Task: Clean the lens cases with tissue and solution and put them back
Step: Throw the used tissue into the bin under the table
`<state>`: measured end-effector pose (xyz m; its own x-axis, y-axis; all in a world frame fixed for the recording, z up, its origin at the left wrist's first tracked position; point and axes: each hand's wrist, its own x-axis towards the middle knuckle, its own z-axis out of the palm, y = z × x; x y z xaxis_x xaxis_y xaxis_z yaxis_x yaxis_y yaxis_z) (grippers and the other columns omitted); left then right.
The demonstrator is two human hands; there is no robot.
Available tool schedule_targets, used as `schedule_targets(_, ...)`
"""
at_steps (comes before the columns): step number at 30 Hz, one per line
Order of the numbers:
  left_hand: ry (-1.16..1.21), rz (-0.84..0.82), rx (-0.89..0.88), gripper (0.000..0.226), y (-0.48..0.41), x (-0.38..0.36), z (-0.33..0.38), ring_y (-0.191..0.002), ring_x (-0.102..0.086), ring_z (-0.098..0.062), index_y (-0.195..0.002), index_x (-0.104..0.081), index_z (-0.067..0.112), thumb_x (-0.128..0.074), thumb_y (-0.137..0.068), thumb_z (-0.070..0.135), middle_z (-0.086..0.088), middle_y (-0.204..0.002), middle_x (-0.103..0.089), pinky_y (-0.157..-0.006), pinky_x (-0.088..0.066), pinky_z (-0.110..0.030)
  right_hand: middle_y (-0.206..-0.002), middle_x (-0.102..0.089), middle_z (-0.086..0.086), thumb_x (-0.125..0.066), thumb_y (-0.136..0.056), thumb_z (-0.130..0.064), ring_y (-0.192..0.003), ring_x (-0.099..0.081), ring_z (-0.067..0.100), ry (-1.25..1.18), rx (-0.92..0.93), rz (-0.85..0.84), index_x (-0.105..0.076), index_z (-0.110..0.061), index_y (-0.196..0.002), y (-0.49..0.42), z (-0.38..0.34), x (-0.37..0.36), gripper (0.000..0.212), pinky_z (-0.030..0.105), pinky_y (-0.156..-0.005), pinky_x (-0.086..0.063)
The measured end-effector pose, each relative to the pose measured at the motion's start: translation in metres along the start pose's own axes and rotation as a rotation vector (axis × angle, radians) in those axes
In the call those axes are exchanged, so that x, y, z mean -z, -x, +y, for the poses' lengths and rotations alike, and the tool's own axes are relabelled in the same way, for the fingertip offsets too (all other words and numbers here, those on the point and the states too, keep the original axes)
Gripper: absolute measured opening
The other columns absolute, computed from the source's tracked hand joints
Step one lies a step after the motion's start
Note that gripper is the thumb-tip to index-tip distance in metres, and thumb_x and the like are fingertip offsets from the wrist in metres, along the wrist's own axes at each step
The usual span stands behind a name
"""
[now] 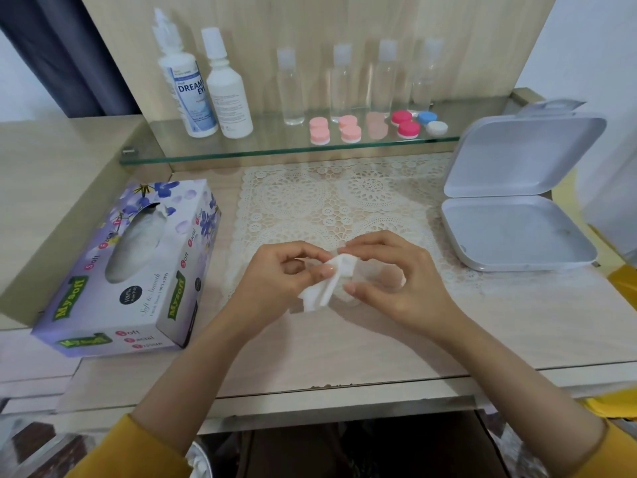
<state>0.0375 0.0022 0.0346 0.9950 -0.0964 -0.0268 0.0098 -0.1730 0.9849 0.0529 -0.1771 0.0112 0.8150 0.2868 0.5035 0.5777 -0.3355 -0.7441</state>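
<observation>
Both hands meet over the lace mat (331, 201) at the table's middle. My left hand (275, 281) and my right hand (389, 270) pinch a folded white tissue (327, 288) between their fingertips. Whether a lens case lies inside the tissue is hidden. On the glass shelf (241, 150) at the back stand several lens cases: pink ones (320, 131), a red pair (405, 123) and a blue and white pair (431, 121). Two white solution bottles (206, 88) stand at the shelf's left end.
A purple tissue box (138, 263) lies on the left of the table. An open grey hinged case (517, 215) sits at the right. Several clear bottles (344, 81) line the back of the shelf. The table's front edge runs below my wrists.
</observation>
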Motion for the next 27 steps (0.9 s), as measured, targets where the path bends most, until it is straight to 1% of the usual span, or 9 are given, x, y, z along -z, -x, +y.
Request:
schedule_targets(5, 0.027, 0.027, 0.019, 0.012, 0.005, -0.005, 0.001, -0.082, -0.066, -0.022, -0.083, -0.072, 0.016, -0.068, -0.077, 0.007, -0.012, -0.087, -0.072, -0.075, -0.051, -0.033, -0.095, -0.065, -0.01, -0.066, -0.067, -0.034, -0.091, -0.06, 0.001, -0.098, -0.118, 0.079, -0.063, -0.026, -0.066, 0.001, -0.006, -0.003, 0.008, 0.012, -0.085, -0.038)
schedule_targets(9, 0.059, 0.081, -0.016, 0.023, 0.006, 0.0, -0.001, -0.082, -0.068, -0.012, -0.087, -0.07, 0.02, -0.065, -0.078, -0.001, -0.003, -0.085, -0.073, -0.078, -0.051, -0.018, -0.071, -0.064, -0.012, -0.059, -0.064, -0.033, -0.073, -0.059, 0.002, -0.133, -0.183, 0.213, -0.053, -0.024, -0.063, 0.003, -0.009, 0.008, 0.011, 0.021, -0.072, -0.046)
schedule_targets(12, 0.133, 0.08, -0.025, 0.029, 0.006, 0.002, 0.0, -0.084, -0.069, -0.018, -0.097, -0.066, 0.016, -0.065, -0.076, -0.003, -0.01, -0.093, -0.07, -0.081, -0.053, -0.022, -0.058, -0.052, -0.013, -0.058, -0.067, -0.03, -0.065, -0.051, 0.0, 0.093, -0.137, 0.372, -0.048, -0.02, -0.065, 0.001, -0.006, 0.018, 0.014, 0.011, -0.062, -0.037)
schedule_targets(13, 0.15, 0.078, -0.022, 0.032, 0.007, 0.001, 0.0, -0.084, -0.069, -0.019, -0.1, -0.064, 0.015, -0.065, -0.075, -0.004, -0.011, -0.095, -0.069, -0.081, -0.053, -0.022, -0.06, -0.05, -0.015, -0.057, -0.069, -0.029, -0.065, -0.05, 0.002, 0.209, -0.084, 0.412, -0.049, -0.018, -0.067, -0.001, -0.004, 0.021, 0.013, 0.013, -0.062, -0.035)
schedule_targets(16, 0.156, 0.07, -0.007, 0.029, 0.008, -0.004, -0.001, -0.084, -0.07, -0.019, -0.097, -0.062, 0.012, -0.066, -0.075, -0.006, -0.011, -0.097, -0.068, -0.078, -0.053, -0.02, -0.064, -0.055, -0.003, -0.056, -0.072, -0.021, -0.064, -0.046, 0.01, 0.45, 0.084, 0.483, -0.055, -0.008, -0.069, -0.005, 0.001, 0.021, 0.013, 0.019, -0.067, -0.031)
schedule_targets(19, 0.123, 0.064, -0.015, 0.028, 0.009, -0.012, -0.003, -0.086, -0.069, -0.024, -0.093, -0.065, 0.014, -0.068, -0.074, -0.005, -0.011, -0.097, -0.067, -0.084, -0.053, -0.025, -0.065, -0.059, 0.005, -0.061, -0.073, -0.013, -0.067, -0.046, 0.013, 0.47, 0.238, 0.45, -0.059, -0.004, -0.068, -0.006, -0.001, 0.008, 0.011, 0.024, -0.071, -0.033)
schedule_targets(22, 0.125, 0.072, -0.028, 0.028, 0.009, -0.016, -0.004, -0.084, -0.068, -0.024, -0.091, -0.066, 0.016, -0.069, -0.073, -0.005, -0.009, -0.093, -0.068, -0.082, -0.054, -0.026, -0.066, -0.06, 0.005, -0.065, -0.076, -0.019, -0.07, -0.047, 0.015, 0.452, 0.339, 0.351, -0.066, -0.006, -0.067, -0.001, 0.0, -0.009, 0.016, 0.027, -0.071, -0.036)
schedule_targets(24, 0.129, 0.07, -0.034, 0.027, 0.009, -0.016, -0.005, -0.08, -0.068, -0.017, -0.092, -0.066, 0.014, -0.069, -0.073, -0.005, -0.007, -0.091, -0.068, -0.077, -0.054, -0.022, -0.071, -0.062, 0.005, -0.064, -0.079, -0.026, -0.072, -0.048, 0.016, 0.412, 0.331, 0.298, -0.07, -0.009, -0.069, 0.002, 0.002, -0.012, 0.021, 0.028, -0.07, -0.038)
schedule_targets(27, 0.134, 0.075, -0.006, 0.028, 0.01, -0.014, -0.007, -0.078, -0.068, -0.013, -0.092, -0.066, 0.013, -0.068, -0.073, -0.006, -0.006, -0.09, -0.069, -0.073, -0.053, -0.017, -0.091, -0.064, 0.01, -0.058, -0.083, -0.022, -0.086, -0.054, 0.019, 0.325, 0.255, 0.207, -0.072, -0.009, -0.072, 0.005, 0.004, -0.006, 0.022, 0.025, -0.074, -0.041)
